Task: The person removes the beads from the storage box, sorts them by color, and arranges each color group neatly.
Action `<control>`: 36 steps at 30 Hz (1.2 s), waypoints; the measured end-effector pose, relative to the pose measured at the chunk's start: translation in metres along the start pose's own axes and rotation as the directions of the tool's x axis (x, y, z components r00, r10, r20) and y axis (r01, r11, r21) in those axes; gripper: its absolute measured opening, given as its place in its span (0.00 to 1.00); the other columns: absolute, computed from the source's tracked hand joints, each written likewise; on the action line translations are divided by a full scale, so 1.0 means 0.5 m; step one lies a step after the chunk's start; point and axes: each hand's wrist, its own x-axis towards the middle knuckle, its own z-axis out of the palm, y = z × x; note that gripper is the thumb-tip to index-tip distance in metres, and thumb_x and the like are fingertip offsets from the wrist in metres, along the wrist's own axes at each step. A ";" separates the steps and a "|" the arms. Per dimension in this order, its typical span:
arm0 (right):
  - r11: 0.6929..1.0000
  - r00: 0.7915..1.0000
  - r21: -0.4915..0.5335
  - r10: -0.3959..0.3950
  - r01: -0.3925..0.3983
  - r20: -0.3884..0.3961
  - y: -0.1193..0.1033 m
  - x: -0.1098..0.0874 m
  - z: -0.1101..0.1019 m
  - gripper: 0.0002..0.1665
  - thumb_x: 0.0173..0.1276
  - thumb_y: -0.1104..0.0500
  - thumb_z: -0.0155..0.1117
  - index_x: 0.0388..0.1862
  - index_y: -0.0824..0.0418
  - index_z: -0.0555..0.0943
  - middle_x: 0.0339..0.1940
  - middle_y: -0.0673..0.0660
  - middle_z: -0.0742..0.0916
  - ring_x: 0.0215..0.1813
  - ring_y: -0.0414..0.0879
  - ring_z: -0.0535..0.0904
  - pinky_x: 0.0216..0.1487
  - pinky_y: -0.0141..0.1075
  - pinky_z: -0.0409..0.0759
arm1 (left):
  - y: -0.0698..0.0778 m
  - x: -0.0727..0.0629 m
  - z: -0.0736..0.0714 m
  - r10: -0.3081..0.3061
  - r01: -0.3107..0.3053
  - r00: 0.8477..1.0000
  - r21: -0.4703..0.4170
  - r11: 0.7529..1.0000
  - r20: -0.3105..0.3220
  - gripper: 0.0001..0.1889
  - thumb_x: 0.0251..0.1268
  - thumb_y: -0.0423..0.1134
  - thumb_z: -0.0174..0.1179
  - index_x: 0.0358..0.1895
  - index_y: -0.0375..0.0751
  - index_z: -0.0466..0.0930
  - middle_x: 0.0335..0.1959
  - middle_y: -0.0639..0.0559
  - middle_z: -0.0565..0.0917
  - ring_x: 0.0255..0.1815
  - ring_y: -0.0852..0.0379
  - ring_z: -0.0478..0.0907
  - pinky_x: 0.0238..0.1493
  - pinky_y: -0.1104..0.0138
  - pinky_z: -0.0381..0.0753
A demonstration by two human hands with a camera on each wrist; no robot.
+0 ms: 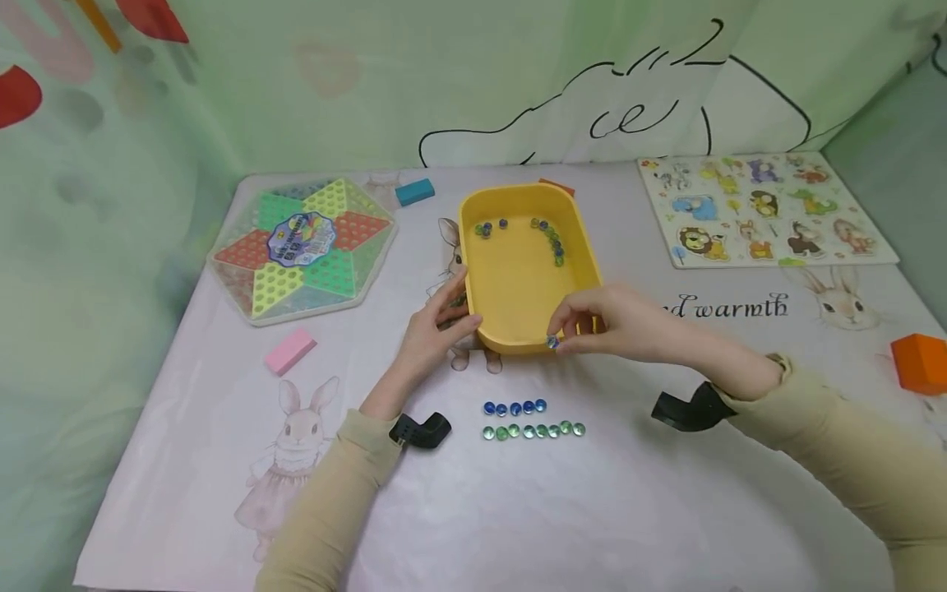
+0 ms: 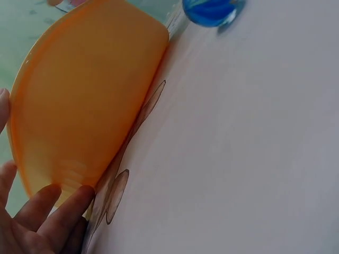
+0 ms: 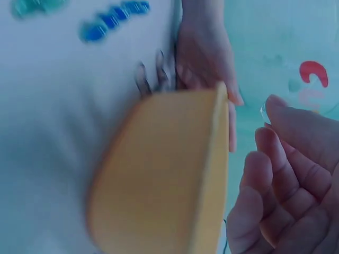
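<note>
My left hand (image 1: 438,327) holds the near left corner of a yellow plastic tub (image 1: 518,308), its thumb at the rim. In the left wrist view, bent fingers (image 2: 74,209) press against the tub's outer wall. Over the tub's near right rim, my right hand (image 1: 610,321) pinches a small glass marble (image 1: 552,341) between thumb and index finger. Blue and green marbles (image 1: 556,247) lie inside the tub, along its right side and in the far left corner. In front of it, a row of blue marbles (image 1: 515,409) lies above a row of green marbles (image 1: 528,432).
A star-patterned Chinese checkers board (image 1: 355,284) lies at the left, with a pink block (image 1: 290,352) and a blue block (image 1: 414,192) near it. An animal puzzle board (image 1: 732,193) lies back right. An orange block (image 1: 919,364) sits at the right edge.
</note>
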 end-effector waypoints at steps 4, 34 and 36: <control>0.998 0.999 0.046 -0.031 0.030 0.024 0.007 -0.026 0.025 0.05 0.57 0.58 0.68 0.34 0.52 0.81 0.21 0.42 0.76 0.26 0.37 0.69 0.26 0.29 0.70 | -0.001 0.004 -0.004 0.012 -0.012 1.000 -0.003 1.000 -0.001 0.35 0.62 0.46 0.59 0.70 0.71 0.53 0.69 0.56 0.64 0.60 0.54 0.72 0.60 0.61 0.72; 0.992 0.978 0.118 0.027 -0.052 0.205 0.077 -0.034 0.126 0.06 0.57 0.57 0.68 0.33 0.54 0.81 0.21 0.43 0.76 0.25 0.35 0.68 0.26 0.26 0.68 | 0.072 -0.023 -0.006 -0.027 0.027 0.999 0.000 1.000 0.021 0.36 0.64 0.37 0.57 0.73 0.51 0.50 0.70 0.45 0.61 0.62 0.46 0.70 0.64 0.59 0.68; 0.992 0.979 0.118 0.024 -0.049 0.204 0.079 -0.034 0.128 0.07 0.57 0.57 0.69 0.34 0.54 0.81 0.21 0.43 0.76 0.25 0.35 0.68 0.26 0.26 0.68 | 0.071 -0.024 -0.006 -0.031 0.031 0.999 0.001 1.000 0.024 0.36 0.64 0.37 0.57 0.73 0.52 0.50 0.70 0.45 0.61 0.62 0.46 0.70 0.64 0.59 0.68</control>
